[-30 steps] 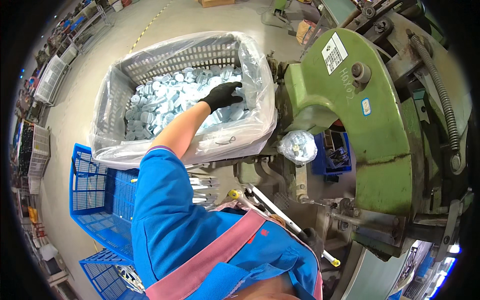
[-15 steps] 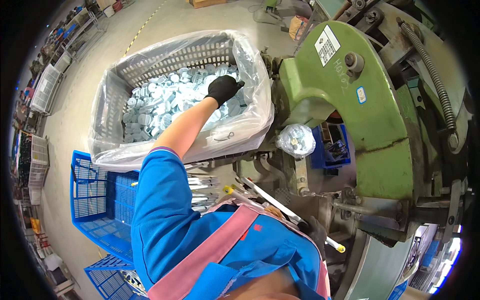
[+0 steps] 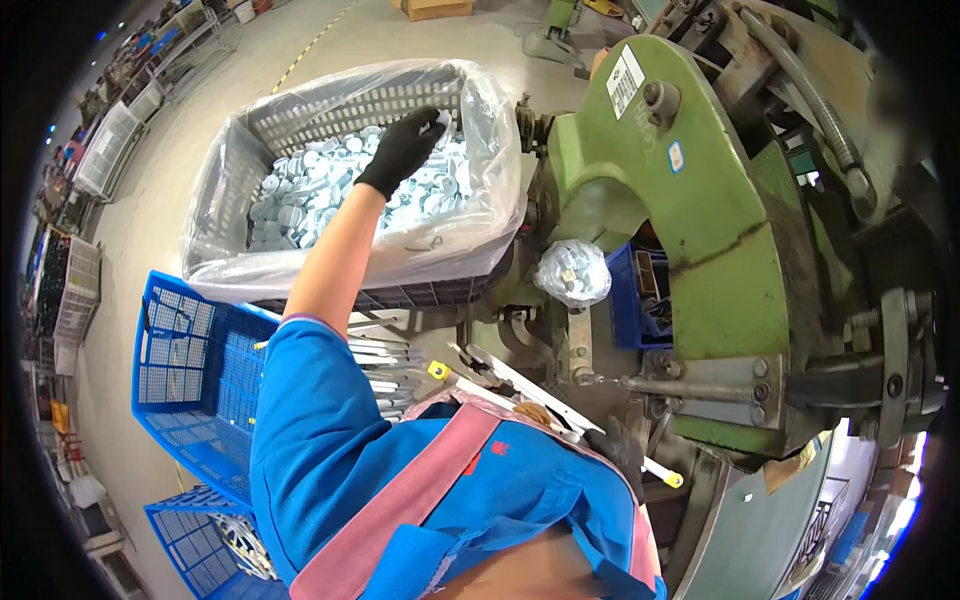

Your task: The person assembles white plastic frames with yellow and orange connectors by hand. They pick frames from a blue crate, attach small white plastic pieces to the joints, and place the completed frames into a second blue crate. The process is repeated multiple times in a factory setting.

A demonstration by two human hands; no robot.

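Observation:
My left hand (image 3: 400,152), in a black glove, reaches over a large plastic-lined crate (image 3: 215,262). Its fingers are closed at the tips on a small pale piece (image 3: 444,121), raised above the heap of similar pale, rounded pieces (image 3: 335,190). Close to my body, my right hand (image 3: 622,452), in a dark glove, is partly hidden by my apron. It appears closed round a white tube (image 3: 658,470) with a yellow end cap; its fingers barely show. Another long white strip (image 3: 530,385) and a tube with a yellow end (image 3: 438,371) lie beside it.
A green press-like machine (image 3: 720,250) stands at the right. Beside it are a clear bag of small parts (image 3: 573,272) and a blue bin (image 3: 625,310). Blue crates (image 3: 190,390) stand at the left, near several white tubes (image 3: 385,355).
My left hand has moved up and left from the right side of the heap, a pale piece now showing at its fingertips. The view has shifted slightly; my right hand stays near the tube.

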